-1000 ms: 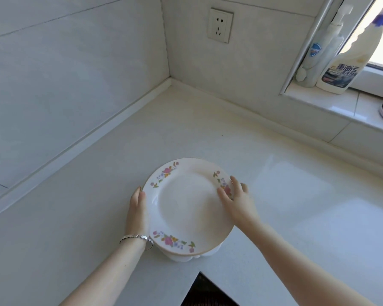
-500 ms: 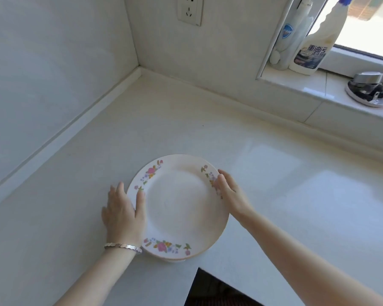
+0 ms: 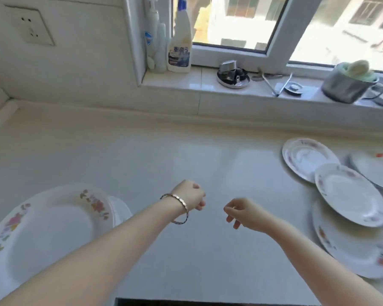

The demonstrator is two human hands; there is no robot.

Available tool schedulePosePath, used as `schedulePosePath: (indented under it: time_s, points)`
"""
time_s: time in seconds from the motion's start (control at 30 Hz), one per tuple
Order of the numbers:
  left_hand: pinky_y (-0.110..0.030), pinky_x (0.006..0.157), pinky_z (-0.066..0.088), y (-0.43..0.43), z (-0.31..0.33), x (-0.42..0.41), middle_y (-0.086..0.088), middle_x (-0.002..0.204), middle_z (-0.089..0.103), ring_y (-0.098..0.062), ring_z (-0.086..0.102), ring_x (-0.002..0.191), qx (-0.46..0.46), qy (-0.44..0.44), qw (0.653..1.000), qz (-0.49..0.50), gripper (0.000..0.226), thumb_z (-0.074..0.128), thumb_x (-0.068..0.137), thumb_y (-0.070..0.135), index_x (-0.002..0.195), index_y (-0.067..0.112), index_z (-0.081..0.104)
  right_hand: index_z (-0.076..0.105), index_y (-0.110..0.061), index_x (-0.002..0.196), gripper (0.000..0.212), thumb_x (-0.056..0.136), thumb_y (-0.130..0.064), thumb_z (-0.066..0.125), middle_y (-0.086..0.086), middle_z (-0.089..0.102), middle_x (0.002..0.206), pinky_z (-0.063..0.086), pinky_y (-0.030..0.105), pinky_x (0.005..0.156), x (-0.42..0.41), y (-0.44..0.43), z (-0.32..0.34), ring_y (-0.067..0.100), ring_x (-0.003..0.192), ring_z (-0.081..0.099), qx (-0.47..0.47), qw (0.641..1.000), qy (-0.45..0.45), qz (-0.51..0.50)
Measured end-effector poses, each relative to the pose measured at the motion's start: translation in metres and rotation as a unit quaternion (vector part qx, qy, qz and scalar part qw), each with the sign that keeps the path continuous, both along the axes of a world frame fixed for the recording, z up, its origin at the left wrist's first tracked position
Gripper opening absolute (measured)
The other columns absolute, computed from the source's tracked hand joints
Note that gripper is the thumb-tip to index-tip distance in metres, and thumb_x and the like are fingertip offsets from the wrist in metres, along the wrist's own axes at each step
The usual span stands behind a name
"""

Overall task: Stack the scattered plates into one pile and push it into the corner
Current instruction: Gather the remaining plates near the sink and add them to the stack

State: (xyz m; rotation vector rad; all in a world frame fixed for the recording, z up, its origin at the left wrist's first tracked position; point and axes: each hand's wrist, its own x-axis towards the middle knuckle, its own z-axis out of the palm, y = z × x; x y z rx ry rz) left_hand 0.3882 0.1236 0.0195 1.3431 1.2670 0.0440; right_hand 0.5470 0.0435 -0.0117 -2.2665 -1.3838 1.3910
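A stack of white flower-rimmed plates (image 3: 49, 228) sits on the pale counter (image 3: 164, 151) at the lower left, its top plate partly hidden by my left forearm. Several more flowered plates lie scattered and overlapping at the right: one at the back (image 3: 307, 157), one on top in the middle (image 3: 349, 193), one near me (image 3: 349, 246). My left hand (image 3: 191, 195), with a bracelet on the wrist, and my right hand (image 3: 241, 212) hover over the middle of the counter between the two groups. Both hold nothing, with fingers loosely curled.
The wall corner (image 3: 0, 100) is at the far left, a socket (image 3: 31, 27) above it. The window sill holds cleaner bottles (image 3: 179, 40), a metal dish (image 3: 233, 77), tongs (image 3: 272, 82) and a steel pot (image 3: 347, 85). A dark opening (image 3: 208, 302) cuts into the counter's front edge.
Both hands have let go of the plate stack and moved right. My view has swung right, so the stack sits at the lower left and the scattered plates have come into sight.
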Motion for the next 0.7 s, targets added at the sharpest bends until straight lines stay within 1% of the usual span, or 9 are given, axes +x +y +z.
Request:
schedulePosePath:
  time_s: [0.03,0.2,0.3,0.37,0.43,0.5,0.57,0.63,0.7]
  points:
    - [-0.014,0.042,0.038,-0.002,-0.004,0.024,-0.002,0.064,0.058,-0.012,0.056,0.054,0.001,0.004,1.0,-0.004,0.013,0.044,0.09,0.012,0.097,0.008,0.054,0.056,-0.023,0.091,0.013,0.091,-0.028,0.045,-0.008,0.066,0.079,0.04,0.019,0.052,0.025,-0.01,-0.001,0.006,0.057,0.061,0.002,1.0,-0.011,-0.011]
    - [-0.022,0.052,0.034,-0.022,-0.021,0.147,-0.003,0.065,0.059,-0.013,0.055,0.053,-0.008,0.027,0.999,-0.042,0.012,0.044,0.09,0.011,0.095,0.009,0.054,0.059,-0.023,0.089,0.017,0.089,-0.03,0.044,-0.009,0.067,0.073,0.036,0.016,0.043,0.165,-0.068,-0.006,0.003,0.048,0.057,0.011,0.993,-0.05,-0.104]
    - [-0.022,0.05,0.032,-0.037,-0.025,0.214,-0.005,0.065,0.056,-0.015,0.053,0.053,-0.023,0.022,0.999,-0.037,0.02,0.045,0.091,0.009,0.109,0.006,0.051,0.054,-0.013,0.072,0.023,0.089,-0.025,0.044,0.001,0.061,0.063,0.036,0.02,0.046,0.246,-0.101,-0.014,0.015,0.049,0.052,0.019,0.966,-0.054,-0.253]
    - [-0.022,0.049,0.03,-0.046,-0.027,0.252,-0.005,0.064,0.055,-0.016,0.052,0.052,-0.036,0.024,0.998,-0.036,0.008,0.044,0.091,0.008,0.096,0.006,0.05,0.043,-0.011,0.066,0.026,0.089,-0.022,0.045,0.004,0.046,0.051,0.03,0.022,0.043,0.29,-0.12,-0.024,0.017,0.043,0.042,0.009,0.917,-0.004,-0.398]
    - [-0.022,0.049,0.029,-0.051,-0.03,0.284,-0.005,0.063,0.054,-0.015,0.051,0.052,-0.043,0.026,0.998,-0.03,0.011,0.044,0.091,0.007,0.083,0.009,0.051,0.043,-0.009,0.083,0.023,0.091,-0.03,0.047,0.009,0.048,0.061,0.035,0.022,0.041,0.321,-0.134,-0.029,0.019,0.046,0.047,-0.047,0.866,0.079,-0.492]
    - [-0.022,0.05,0.029,-0.054,-0.034,0.31,-0.005,0.062,0.055,-0.015,0.051,0.053,-0.044,0.025,0.999,-0.019,0.019,0.043,0.091,0.007,0.074,0.012,0.05,0.041,-0.012,0.124,0.046,0.09,-0.041,0.051,0.022,0.056,0.108,0.052,0.03,0.062,0.344,-0.141,-0.041,0.029,0.084,0.063,-0.099,0.805,0.187,-0.554]
    - [-0.022,0.051,0.031,-0.056,-0.038,0.329,-0.004,0.063,0.056,-0.015,0.053,0.055,-0.045,0.029,0.999,-0.006,0.02,0.043,0.091,0.007,0.073,0.012,0.051,0.028,-0.01,0.142,0.065,0.09,-0.037,0.055,0.022,0.04,0.141,0.047,0.038,0.087,0.361,-0.141,-0.057,0.035,0.119,0.051,-0.064,0.706,0.28,-0.647]
    - [-0.022,0.052,0.033,-0.058,-0.043,0.343,-0.004,0.064,0.057,-0.014,0.054,0.056,-0.047,0.035,0.998,-0.002,0.022,0.043,0.091,0.008,0.071,0.013,0.051,0.032,-0.011,0.142,0.058,0.092,-0.03,0.054,0.015,0.037,0.147,0.04,0.039,0.101,0.367,-0.136,-0.07,0.031,0.13,0.042,0.007,0.61,0.334,-0.719]
    - [-0.022,0.054,0.035,-0.057,-0.048,0.356,-0.003,0.065,0.057,-0.014,0.056,0.057,-0.055,0.046,0.997,0.009,0.023,0.042,0.092,0.008,0.071,0.014,0.05,0.036,-0.011,0.141,0.051,0.094,-0.023,0.05,0.014,0.041,0.146,0.036,0.041,0.107,0.367,-0.129,-0.083,0.03,0.131,0.043,0.071,0.548,0.381,-0.742]
